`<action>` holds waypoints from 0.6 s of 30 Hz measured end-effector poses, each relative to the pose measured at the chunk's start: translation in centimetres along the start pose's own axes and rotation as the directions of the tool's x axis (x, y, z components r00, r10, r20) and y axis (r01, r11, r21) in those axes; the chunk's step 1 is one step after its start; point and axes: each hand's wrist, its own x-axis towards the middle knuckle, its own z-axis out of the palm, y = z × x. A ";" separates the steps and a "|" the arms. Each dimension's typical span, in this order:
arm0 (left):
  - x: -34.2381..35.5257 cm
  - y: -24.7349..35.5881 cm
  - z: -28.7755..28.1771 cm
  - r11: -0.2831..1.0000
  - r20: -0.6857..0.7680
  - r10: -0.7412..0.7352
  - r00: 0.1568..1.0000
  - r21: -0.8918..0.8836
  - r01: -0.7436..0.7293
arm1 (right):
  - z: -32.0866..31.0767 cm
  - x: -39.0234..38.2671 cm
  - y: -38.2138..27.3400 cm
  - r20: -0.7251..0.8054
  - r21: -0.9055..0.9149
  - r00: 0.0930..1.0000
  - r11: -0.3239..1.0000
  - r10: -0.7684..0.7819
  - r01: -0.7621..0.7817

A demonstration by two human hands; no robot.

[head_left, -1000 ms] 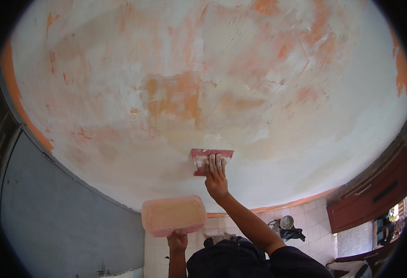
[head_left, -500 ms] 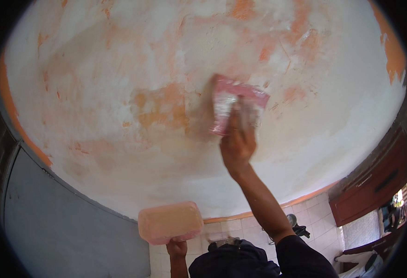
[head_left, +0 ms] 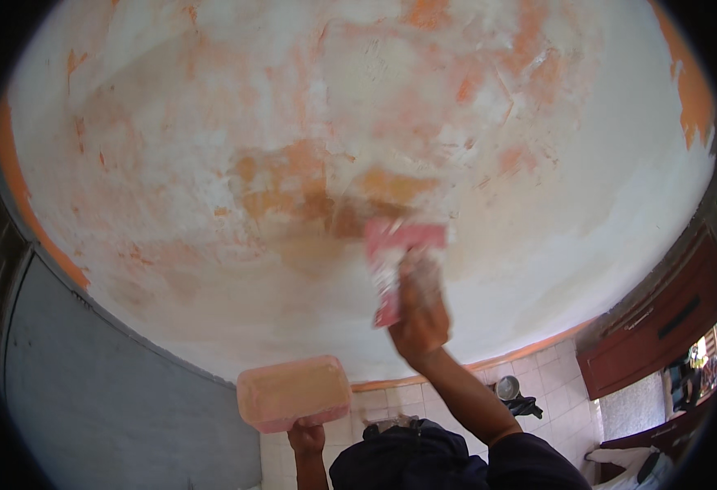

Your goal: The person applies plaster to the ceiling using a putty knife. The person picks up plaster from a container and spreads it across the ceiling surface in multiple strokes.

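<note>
"What sort of place are we standing in?"

"An indoor room, likely in a home, its wall [head_left: 293, 163] patchy, orange showing among the white."

"Why a home?"

"Pale floor tiles [head_left: 558, 376], a big grey panel [head_left: 117, 384] on the left, dark red woodwork [head_left: 656, 314] on the right. Which room, I can't tell."

We wear a dark top [head_left: 403, 461], nearly black with a bluish cast, its cloth rumpled in soft folds well back from the fingers. Its plain right sleeve [head_left: 534, 464] stops short, leaving a bare forearm [head_left: 464, 396] between its hem and our right hand [head_left: 424, 314]. Whitish smears mark that hand near its blurred fingers. Our left hand [head_left: 307, 437] is bare too.
</note>
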 end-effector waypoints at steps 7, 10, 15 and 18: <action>-0.4 -0.3 0.3 0.997 -0.015 0.039 0.999 0.067 -0.038 | 0.8 8.0 1.8 -0.030 -0.224 0.999 0.975 0.010 -0.016; -0.1 -0.4 0.1 0.998 0.000 0.028 1.000 0.047 -0.028 | 1.6 5.2 0.7 0.066 -0.214 0.997 0.977 0.036 -0.021; 0.6 0.0 0.0 0.998 0.056 0.029 0.998 0.054 -0.032 | 0.4 2.8 -1.2 0.270 0.002 0.959 0.996 0.088 -0.092; 0.5 0.2 0.2 0.999 0.042 0.023 0.999 0.027 -0.024 | -0.3 4.4 -0.8 -0.022 -0.062 0.999 0.998 -0.034 0.033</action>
